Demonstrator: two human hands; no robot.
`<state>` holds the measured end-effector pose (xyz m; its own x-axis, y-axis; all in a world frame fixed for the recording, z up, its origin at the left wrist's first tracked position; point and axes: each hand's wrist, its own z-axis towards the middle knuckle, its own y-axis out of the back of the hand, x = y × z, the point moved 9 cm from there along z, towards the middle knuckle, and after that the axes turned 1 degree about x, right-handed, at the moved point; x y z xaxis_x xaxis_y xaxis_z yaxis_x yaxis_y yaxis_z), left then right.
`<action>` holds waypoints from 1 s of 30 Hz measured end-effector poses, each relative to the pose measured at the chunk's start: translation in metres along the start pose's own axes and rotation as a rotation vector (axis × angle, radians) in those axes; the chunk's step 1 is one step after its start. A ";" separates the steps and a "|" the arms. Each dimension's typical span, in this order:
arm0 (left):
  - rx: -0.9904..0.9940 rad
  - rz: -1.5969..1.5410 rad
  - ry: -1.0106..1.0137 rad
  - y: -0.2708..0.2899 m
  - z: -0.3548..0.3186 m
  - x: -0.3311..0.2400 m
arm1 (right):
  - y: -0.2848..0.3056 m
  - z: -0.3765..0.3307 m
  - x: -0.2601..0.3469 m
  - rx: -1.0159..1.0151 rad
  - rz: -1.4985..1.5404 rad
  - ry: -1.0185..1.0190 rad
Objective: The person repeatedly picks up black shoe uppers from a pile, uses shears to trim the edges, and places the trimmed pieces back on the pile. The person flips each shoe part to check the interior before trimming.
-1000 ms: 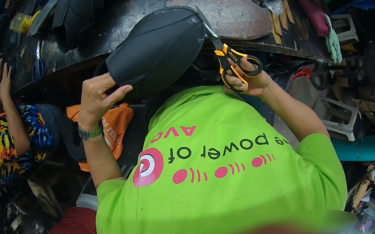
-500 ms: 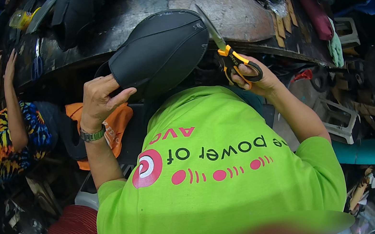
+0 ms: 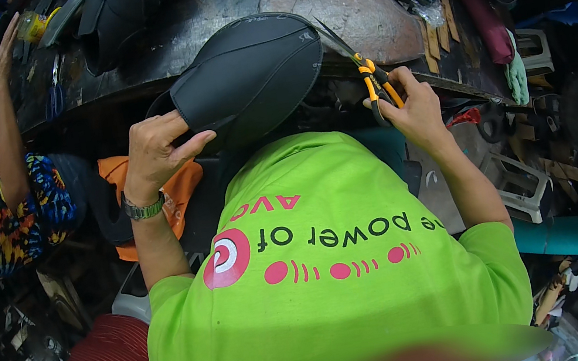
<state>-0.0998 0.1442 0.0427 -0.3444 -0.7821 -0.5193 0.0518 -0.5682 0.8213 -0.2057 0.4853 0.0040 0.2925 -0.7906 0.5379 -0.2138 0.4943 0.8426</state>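
Observation:
My left hand point(image 3: 163, 150), with a metal watch at the wrist, grips the lower left end of a black stitched leather-like piece point(image 3: 250, 70). Its fingertips go out of sight behind the piece, while the thumb shows in front. The piece is rounded, curved like a shell, and has faint pale marks near its upper right edge. Scissors point(image 3: 373, 80) with orange and black handles are in my right hand point(image 3: 416, 105), just right of the piece. Their blades point up and left, near the piece's right edge; whether they touch it I cannot tell.
A dark worktable point(image 3: 219, 11) stands ahead, with a worn brown board point(image 3: 346, 15) and wooden strips point(image 3: 440, 31) on it. More black pieces point(image 3: 123, 22) lie at its far side. Blue-handled scissors point(image 3: 54, 96) are at the left, near a person point(image 3: 6, 215) in a colourful shirt. A stool point(image 3: 517, 184) stands right.
My right hand has turned the scissors and shifted slightly right; the blades look closer together. My left hand and the black piece have barely moved. The person at left has raised their arms.

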 end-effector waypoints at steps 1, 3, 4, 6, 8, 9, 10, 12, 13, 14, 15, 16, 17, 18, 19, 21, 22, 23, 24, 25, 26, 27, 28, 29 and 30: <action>0.007 0.001 0.004 0.000 0.000 0.000 | -0.002 0.002 -0.002 0.010 -0.006 -0.016; -0.001 -0.006 -0.005 0.000 0.000 0.000 | -0.008 0.007 -0.003 0.022 -0.007 -0.027; -0.009 -0.014 -0.007 0.000 0.000 0.000 | -0.009 0.008 -0.004 0.026 0.003 -0.030; -0.006 0.008 -0.008 -0.001 -0.001 0.001 | -0.012 0.011 -0.007 0.050 0.019 -0.055; 0.000 0.015 -0.001 -0.002 -0.002 0.002 | -0.012 0.011 -0.005 0.051 0.027 -0.048; 0.003 0.012 0.005 -0.003 -0.003 0.004 | -0.012 0.011 -0.005 0.052 0.029 -0.051; 0.007 0.009 0.010 -0.003 -0.003 0.004 | -0.011 0.010 -0.005 0.056 0.040 -0.054; 0.005 0.000 0.028 -0.003 -0.005 0.006 | -0.008 0.008 -0.004 0.062 0.065 -0.059; 0.005 -0.004 0.036 -0.003 -0.005 0.007 | -0.006 0.006 -0.004 0.069 0.036 -0.061; 0.003 0.010 0.031 -0.003 -0.005 0.006 | -0.003 0.004 -0.003 0.076 0.010 -0.061; 0.002 0.023 0.026 -0.003 -0.004 0.005 | -0.002 0.002 -0.003 0.082 -0.016 -0.063; -0.001 0.026 0.017 -0.004 -0.004 0.004 | -0.001 0.001 -0.003 0.085 -0.008 -0.061; -0.006 0.031 0.011 -0.004 -0.003 0.003 | -0.001 0.000 -0.002 0.088 0.000 -0.060; -0.013 0.026 0.004 -0.004 -0.003 0.003 | -0.002 -0.001 -0.003 0.103 0.001 -0.074; -0.018 0.021 -0.001 -0.003 -0.003 0.002 | -0.004 -0.001 -0.004 0.113 0.036 -0.086; -0.008 0.020 0.006 -0.004 -0.002 0.002 | -0.011 0.000 -0.007 0.154 0.093 -0.139; -0.003 0.022 0.011 -0.004 -0.002 0.002 | -0.012 0.002 -0.006 0.143 0.108 -0.123; 0.004 0.012 0.024 -0.004 -0.002 0.003 | -0.013 0.003 -0.004 0.132 0.122 -0.106; 0.011 0.003 0.038 -0.005 -0.002 0.004 | -0.014 0.005 -0.002 0.121 0.135 -0.088; 0.009 -0.018 0.050 -0.004 -0.002 0.005 | -0.015 0.006 -0.001 0.116 0.144 -0.084; -0.013 0.002 0.035 -0.003 -0.002 0.003 | -0.016 0.007 -0.001 0.112 0.152 -0.081; -0.043 0.010 0.016 -0.001 -0.001 0.002 | -0.018 0.008 -0.003 0.110 0.156 -0.089; -0.057 0.017 0.005 -0.001 -0.001 0.001 | -0.019 0.008 -0.003 0.110 0.196 -0.084; -0.071 0.022 -0.001 -0.001 -0.001 0.000 | -0.021 0.008 -0.004 0.111 0.232 -0.089; -0.070 0.025 0.001 -0.002 -0.001 0.000 | -0.023 0.007 -0.005 0.112 0.268 -0.094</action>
<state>-0.0990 0.1445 0.0408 -0.3414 -0.7967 -0.4988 0.1257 -0.5646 0.8158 -0.2093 0.4754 -0.0180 0.1258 -0.6702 0.7315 -0.3749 0.6506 0.6605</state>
